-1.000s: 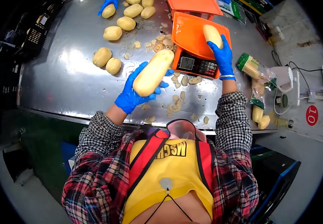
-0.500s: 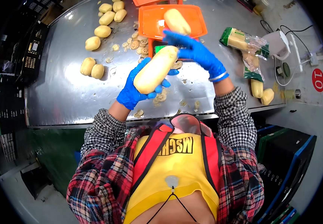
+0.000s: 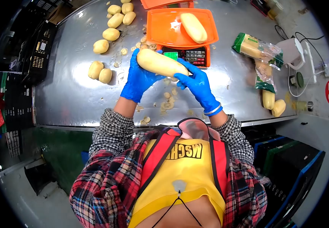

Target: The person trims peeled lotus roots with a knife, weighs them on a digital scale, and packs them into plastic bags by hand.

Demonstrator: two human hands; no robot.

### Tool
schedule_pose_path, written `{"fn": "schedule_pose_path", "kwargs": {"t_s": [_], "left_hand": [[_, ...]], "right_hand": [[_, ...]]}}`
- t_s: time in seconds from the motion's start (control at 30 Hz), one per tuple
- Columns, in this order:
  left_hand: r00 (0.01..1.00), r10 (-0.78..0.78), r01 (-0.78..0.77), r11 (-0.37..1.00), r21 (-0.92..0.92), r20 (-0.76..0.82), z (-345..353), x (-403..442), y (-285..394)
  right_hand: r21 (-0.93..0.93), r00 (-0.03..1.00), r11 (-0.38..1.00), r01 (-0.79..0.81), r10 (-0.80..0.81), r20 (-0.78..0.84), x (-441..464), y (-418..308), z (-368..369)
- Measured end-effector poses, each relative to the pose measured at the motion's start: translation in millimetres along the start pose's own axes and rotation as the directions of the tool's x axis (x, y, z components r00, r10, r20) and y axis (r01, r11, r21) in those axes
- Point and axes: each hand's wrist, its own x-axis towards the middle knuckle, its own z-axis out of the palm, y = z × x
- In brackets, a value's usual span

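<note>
A peeled lotus root (image 3: pixel 158 62) is held slantwise between my two blue-gloved hands, in front of the orange scale. My left hand (image 3: pixel 138 80) cradles its left end from below, fingers wrapped round it. At the other end, my right hand (image 3: pixel 198 84) grips the tip between thumb and fingers. Another lotus root (image 3: pixel 193 27) lies on the scale's orange tray (image 3: pixel 164 30). Just beyond my right hand are the scale's keypad and lit green display (image 3: pixel 171 56). Small cut lotus root slices (image 3: pixel 167 102) are scattered on the metal table below and left of the scale.
Several short lotus root pieces (image 3: pixel 111 34) lie along the table's left side. At right are clear-and-green packaged lotus roots (image 3: pixel 257 49), two loose pieces (image 3: pixel 269 99), a white device (image 3: pixel 291 53) with cables and a small jar (image 3: pixel 305 106). A black crate (image 3: pixel 39 51) stands far left.
My right hand has come down from beside the scale tray and now grips the lotus root's right end. The held root has turned from steeply slanted to nearly level.
</note>
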Motion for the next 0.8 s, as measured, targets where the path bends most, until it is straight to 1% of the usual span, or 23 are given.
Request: {"fn": "schedule_pose_path", "kwargs": {"t_s": [0.03,0.07,0.1,0.13,0.17,0.2,0.3,0.4,0.5,0.53,0.57,0.6,0.63,0.67,0.7,0.73,0.77,0.8], "left_hand": [[0.978,0.198,-0.21,0.921,0.328,0.07,-6.4,6.9,-9.3],[0.958,0.258,-0.285,0.897,0.339,0.122,-12.1,12.7,-16.7],[0.933,0.316,-0.358,0.868,0.344,0.174,-17.7,18.5,-24.2],[0.946,0.281,-0.293,0.954,0.059,0.159,-19.6,24.2,-25.6],[0.964,0.21,-0.141,0.925,-0.353,0.164,-22.8,27.3,-25.5],[0.976,0.137,0.021,0.711,-0.703,0.168,-25.7,30.4,-25.1],[0.967,0.132,0.097,0.599,-0.795,0.217,-24.8,35.7,-21.4],[0.942,0.184,0.123,0.585,-0.801,0.279,-27.0,41.7,-19.1],[0.941,0.181,0.14,0.565,-0.813,0.288,-28.0,42.5,-17.7],[0.939,0.241,-0.037,0.778,-0.628,0.244,-31.3,45.5,-23.1],[0.92,0.328,-0.232,0.898,-0.374,0.217,-28.7,48.7,-20.7],[0.942,0.296,-0.221,0.9,-0.376,0.156,-27.2,50.1,-17.0],[0.96,0.263,-0.21,0.901,-0.38,0.094,-15.7,47.3,-5.1],[0.973,0.229,-0.2,0.901,-0.385,0.032,-4.3,44.7,6.9],[0.998,0.041,0.011,0.695,-0.719,0.055,14.6,40.2,26.7],[0.99,0.141,-0.102,0.794,-0.599,0.019,27.3,47.3,37.0],[0.971,0.203,-0.239,0.874,-0.424,-0.127,4.3,79.5,7.1],[0.938,0.306,-0.329,0.934,-0.138,-0.165,15.9,85.3,11.9]], "right_hand": [[-0.041,0.993,0.993,0.108,-0.11,-0.033,0.3,2.6,5.5],[-0.043,0.965,0.967,0.25,-0.253,-0.063,2.1,6.8,11.4],[-0.093,0.951,0.95,0.297,-0.304,-0.063,1.8,5.8,15.0],[-0.143,0.932,0.927,0.346,-0.357,-0.06,2.0,0.7,18.1],[-0.191,0.91,0.899,0.393,-0.41,-0.056,2.5,-3.3,21.3],[-0.205,0.901,0.891,0.405,-0.427,-0.079,1.5,-4.6,24.4],[-0.258,0.903,0.88,0.398,-0.425,-0.056,-1.3,-5.2,27.6],[-0.216,0.911,0.899,0.381,-0.404,-0.076,0.1,-0.8,30.6],[-0.273,0.908,0.883,0.382,-0.414,-0.069,2.1,-1.0,30.4],[-0.386,0.892,0.83,0.403,-0.45,-0.038,2.9,-1.4,28.6],[-0.49,0.868,0.754,0.438,-0.497,0.011,7.4,-2.0,27.8],[-0.581,0.836,0.66,0.477,-0.544,0.068,14.7,-2.0,27.6],[-0.55,0.85,0.692,0.467,-0.523,0.064,18.2,0.9,28.1],[-0.412,0.926,0.847,0.337,-0.377,-0.018,20.0,3.9,29.0],[-0.257,0.977,0.95,0.178,-0.203,-0.072,22.9,4.8,29.0],[-0.057,0.997,0.998,0.027,-0.031,-0.068,27.2,3.7,28.3],[-0.054,0.996,0.998,0.026,-0.031,-0.085,34.8,-3.1,30.8],[-0.046,0.994,0.999,0.018,-0.023,-0.106,45.4,-7.4,34.0]]}}
